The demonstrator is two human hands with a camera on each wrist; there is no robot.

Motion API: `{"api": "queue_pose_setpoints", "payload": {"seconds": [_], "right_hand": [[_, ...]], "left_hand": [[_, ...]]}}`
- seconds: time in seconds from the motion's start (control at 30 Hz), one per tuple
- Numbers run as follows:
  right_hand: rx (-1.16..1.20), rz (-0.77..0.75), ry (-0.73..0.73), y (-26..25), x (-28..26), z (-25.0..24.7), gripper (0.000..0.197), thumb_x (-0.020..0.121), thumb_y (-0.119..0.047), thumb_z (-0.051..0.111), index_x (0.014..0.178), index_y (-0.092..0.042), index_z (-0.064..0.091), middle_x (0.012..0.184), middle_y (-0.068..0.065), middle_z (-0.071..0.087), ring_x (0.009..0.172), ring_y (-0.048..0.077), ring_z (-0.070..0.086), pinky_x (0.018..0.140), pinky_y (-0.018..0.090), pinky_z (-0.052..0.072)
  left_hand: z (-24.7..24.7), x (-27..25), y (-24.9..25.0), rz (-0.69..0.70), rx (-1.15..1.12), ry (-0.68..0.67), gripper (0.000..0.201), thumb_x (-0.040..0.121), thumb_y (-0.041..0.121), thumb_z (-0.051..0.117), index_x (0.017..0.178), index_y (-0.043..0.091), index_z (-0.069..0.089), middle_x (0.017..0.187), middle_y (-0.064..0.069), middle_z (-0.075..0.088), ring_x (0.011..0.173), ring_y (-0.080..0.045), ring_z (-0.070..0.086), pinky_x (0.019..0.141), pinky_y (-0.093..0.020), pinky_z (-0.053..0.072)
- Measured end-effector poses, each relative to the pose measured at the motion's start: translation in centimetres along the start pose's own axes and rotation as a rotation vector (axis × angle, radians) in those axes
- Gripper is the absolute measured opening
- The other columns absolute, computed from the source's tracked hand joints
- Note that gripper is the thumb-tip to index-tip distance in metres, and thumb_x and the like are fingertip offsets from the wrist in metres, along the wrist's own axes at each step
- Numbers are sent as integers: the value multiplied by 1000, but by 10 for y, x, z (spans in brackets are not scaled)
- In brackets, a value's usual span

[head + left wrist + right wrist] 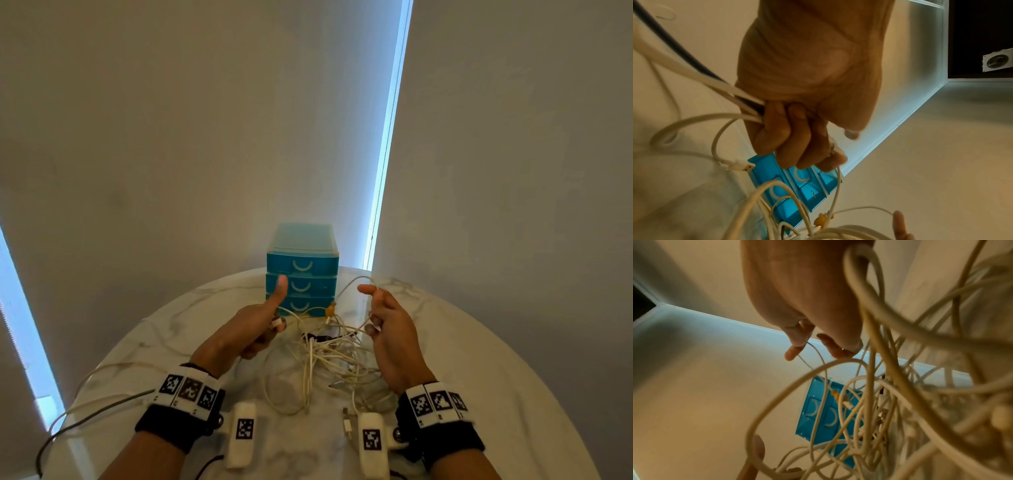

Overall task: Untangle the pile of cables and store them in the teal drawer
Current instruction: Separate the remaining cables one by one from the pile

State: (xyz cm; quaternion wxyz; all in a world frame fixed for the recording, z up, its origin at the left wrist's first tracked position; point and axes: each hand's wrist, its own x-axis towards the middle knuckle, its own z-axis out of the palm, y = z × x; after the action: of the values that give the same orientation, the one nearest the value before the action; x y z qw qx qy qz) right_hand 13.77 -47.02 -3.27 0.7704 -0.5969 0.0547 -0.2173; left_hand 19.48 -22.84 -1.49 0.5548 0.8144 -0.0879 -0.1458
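White cables (322, 353) gripped by left hand (251, 329), right hand (387, 325)

A round white marble table (462, 359) fills the lower frame. Behind it hang pale roller blinds (171, 120) (cool daylight leaks through narrow gaps (388, 137) between them).

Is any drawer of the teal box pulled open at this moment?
No: in the head view all three fronts of the teal drawer unit sit flush, and the cable pile lies on the table.
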Motion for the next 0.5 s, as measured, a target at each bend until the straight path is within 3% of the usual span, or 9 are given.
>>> {"api": "queue_pose_setpoints", "payload": {"seconds": [0.07,0.13,0.27,0.33,0.4,0.43,0.5], "right_hand": [[16,45,20,1,1,-4,34,115,-27,45,119,-18,78,69,1,42,57,9,29,56,30,27],[64,114,40,-2,2,-6,32,113,-20,45,124,-12,74,63,-3,38,53,9,28,52,28,25],[-47,227,14,-13,-1,-5,26,107,-13,48,114,2,68,63,-1,53,47,12,40,42,23,29],[-218,243,-67,-20,-7,-3,21,105,-10,53,100,3,68,65,5,65,47,14,49,41,22,35],[-366,218,-163,-28,-14,0,19,105,-8,57,96,4,69,75,10,77,52,15,60,42,20,40],[-431,206,-202,-31,-17,0,17,105,-7,58,97,3,69,81,12,80,54,16,64,43,19,42],[-525,218,-270,-39,-22,0,12,105,-8,60,99,0,67,87,13,82,59,17,69,46,19,45]], "left_hand": [[3,-2,0,34,146,-55,74,76,98,48,70,24,55,59,3,44,50,-11,32,48,-25,29],[2,-2,-2,70,242,-46,72,74,92,60,72,20,60,59,0,47,48,-11,35,47,-25,33],[-4,-1,-3,70,322,17,78,68,99,58,80,21,58,61,3,50,49,-9,41,45,-24,36],[-5,-4,-2,37,488,-51,92,62,106,46,85,21,69,78,2,68,65,-13,60,52,-26,52],[-3,-6,-1,27,635,-144,93,61,108,43,97,30,80,100,-2,76,87,-19,71,69,-31,62],[-3,-6,-1,30,665,-174,87,62,106,49,97,33,81,103,-1,77,93,-18,72,73,-31,63],[-2,-8,2,55,618,-144,63,72,89,70,94,31,81,95,8,77,90,-11,70,72,-27,61]]}}
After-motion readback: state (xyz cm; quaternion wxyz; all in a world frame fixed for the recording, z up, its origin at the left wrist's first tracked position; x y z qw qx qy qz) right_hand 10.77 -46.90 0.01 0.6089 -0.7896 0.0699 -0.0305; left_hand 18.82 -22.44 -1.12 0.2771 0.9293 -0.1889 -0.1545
